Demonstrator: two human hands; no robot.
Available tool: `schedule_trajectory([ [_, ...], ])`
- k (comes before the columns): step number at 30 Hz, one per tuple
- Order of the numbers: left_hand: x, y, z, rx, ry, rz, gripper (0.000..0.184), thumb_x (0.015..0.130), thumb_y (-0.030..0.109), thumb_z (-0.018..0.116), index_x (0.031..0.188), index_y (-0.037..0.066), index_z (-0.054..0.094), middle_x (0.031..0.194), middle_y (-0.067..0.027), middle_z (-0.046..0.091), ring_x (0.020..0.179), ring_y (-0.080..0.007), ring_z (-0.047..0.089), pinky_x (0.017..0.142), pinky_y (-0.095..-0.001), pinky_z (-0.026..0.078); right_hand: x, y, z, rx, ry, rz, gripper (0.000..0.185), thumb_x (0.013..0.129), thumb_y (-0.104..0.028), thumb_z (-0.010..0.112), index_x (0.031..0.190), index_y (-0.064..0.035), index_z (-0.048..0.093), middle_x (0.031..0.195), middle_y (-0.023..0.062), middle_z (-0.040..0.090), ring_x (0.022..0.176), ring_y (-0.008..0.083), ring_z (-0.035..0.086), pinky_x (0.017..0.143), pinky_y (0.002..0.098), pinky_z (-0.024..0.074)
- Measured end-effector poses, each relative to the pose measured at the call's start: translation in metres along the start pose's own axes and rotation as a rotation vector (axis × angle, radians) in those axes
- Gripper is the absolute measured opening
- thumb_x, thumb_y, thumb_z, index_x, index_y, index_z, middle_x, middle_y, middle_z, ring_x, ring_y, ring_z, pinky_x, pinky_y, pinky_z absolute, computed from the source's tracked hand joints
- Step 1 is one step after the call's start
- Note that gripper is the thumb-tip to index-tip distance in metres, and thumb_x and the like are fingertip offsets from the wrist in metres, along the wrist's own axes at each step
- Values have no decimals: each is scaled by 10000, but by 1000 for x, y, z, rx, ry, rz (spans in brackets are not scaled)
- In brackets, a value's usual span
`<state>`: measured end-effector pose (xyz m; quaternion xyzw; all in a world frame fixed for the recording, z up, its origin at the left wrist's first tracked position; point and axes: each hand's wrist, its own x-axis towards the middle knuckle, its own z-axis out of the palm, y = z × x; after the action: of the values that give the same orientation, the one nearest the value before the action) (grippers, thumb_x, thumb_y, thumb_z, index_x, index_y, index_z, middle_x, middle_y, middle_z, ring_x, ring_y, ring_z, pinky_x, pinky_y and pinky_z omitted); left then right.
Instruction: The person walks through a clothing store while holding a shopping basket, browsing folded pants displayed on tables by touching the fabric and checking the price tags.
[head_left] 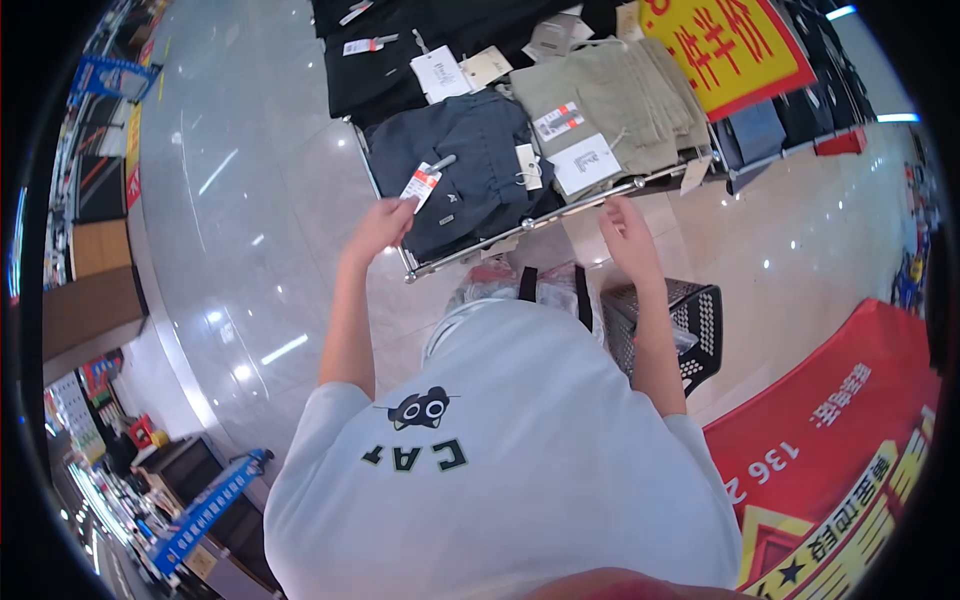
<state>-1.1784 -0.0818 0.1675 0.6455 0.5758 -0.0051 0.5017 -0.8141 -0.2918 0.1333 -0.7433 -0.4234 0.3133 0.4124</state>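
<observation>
My left hand is at the front left corner of a metal display rack, its fingers closed on the lower end of an orange-and-white price tag. That tag is attached to folded dark grey trousers lying on the rack. My right hand hovers by the front rail, fingers loosely curled and a little apart, with nothing visible in them. Beyond it lie folded khaki trousers with a white hang tag and another orange price tag.
Black folded clothes lie farther back on the rack. A yellow and red sale sign stands at the right. Below my right forearm is a dark shopping basket. A red banner spreads at lower right; shop shelves line the left.
</observation>
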Motion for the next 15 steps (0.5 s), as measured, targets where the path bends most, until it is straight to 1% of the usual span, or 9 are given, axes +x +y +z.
schedule_trajectory([
  [2, 15, 6, -3, -208, -19, 79, 398, 967, 377, 563, 846, 2, 617, 713, -72, 578, 624, -184, 581, 604, -329, 487, 36, -19, 18, -14, 58, -111, 330, 903, -211, 655, 1164, -21, 587, 1031, 157, 612, 930, 268, 610, 756, 363, 498],
  [3, 23, 3, 0, -222, -8, 67, 398, 967, 377, 563, 846, 2, 617, 713, -72, 578, 624, -184, 581, 604, -329, 487, 55, -25, 26, -19, 38, -118, 330, 903, -211, 655, 1164, -21, 587, 1031, 157, 612, 930, 268, 610, 756, 363, 498],
  [5, 40, -8, 14, 42, 369, 347, 344, 945, 310, 608, 1018, -26, 592, 929, -146, 605, 816, -258, 607, 751, -351, 503, 93, -26, 40, -55, 176, -149, 331, 882, -189, 678, 1164, -38, 592, 1037, 157, 592, 921, 280, 595, 763, 366, 496],
  [6, 47, -12, 17, 80, 423, 301, 399, 909, 294, 663, 1123, -26, 557, 1086, -210, 586, 943, -335, 595, 835, -395, 495, 119, -15, 46, -107, 237, -221, 307, 891, -237, 646, 1135, -58, 595, 1058, 160, 582, 956, 322, 578, 823, 431, 471],
  [7, 51, -12, 24, 61, 434, 273, 399, 909, 294, 663, 1123, -26, 557, 1086, -210, 586, 943, -335, 595, 835, -395, 495, 139, -11, 55, -116, 204, -227, 307, 891, -237, 646, 1135, -58, 595, 1058, 160, 582, 956, 322, 578, 823, 431, 471],
  [9, 63, -10, 32, 126, 571, 278, 495, 869, 363, 709, 1179, 10, 552, 1080, -208, 593, 974, -366, 593, 843, -432, 491, 178, -9, 73, -476, 480, -55, 296, 900, -302, 605, 1082, -70, 586, 1049, 156, 567, 982, 372, 550, 859, 496, 424],
  [10, 68, -15, 36, 119, 582, 254, 495, 869, 363, 709, 1179, 10, 552, 1080, -208, 593, 974, -366, 593, 843, -432, 491, 188, -4, 84, -660, 521, -73, 298, 898, -362, 567, 1010, -86, 568, 998, 145, 550, 976, 387, 526, 825, 518, 393],
  [13, 86, -22, 50, 209, 579, 248, 579, 811, 437, 758, 1170, 36, 545, 1086, -211, 596, 1007, -387, 581, 852, -472, 471, 202, 13, 104, -852, 583, -177, 277, 890, -366, 568, 969, -101, 553, 956, 134, 534, 927, 363, 516, 766, 501, 387],
  [15, 86, -13, 45, 230, 415, 117, 598, 784, 488, 766, 1127, 50, 548, 1084, -204, 596, 1003, -384, 570, 854, -481, 457, 206, 20, 110, -864, 584, -176, 272, 885, -377, 555, 955, -115, 542, 938, 125, 528, 922, 353, 511, 759, 494, 376],
])
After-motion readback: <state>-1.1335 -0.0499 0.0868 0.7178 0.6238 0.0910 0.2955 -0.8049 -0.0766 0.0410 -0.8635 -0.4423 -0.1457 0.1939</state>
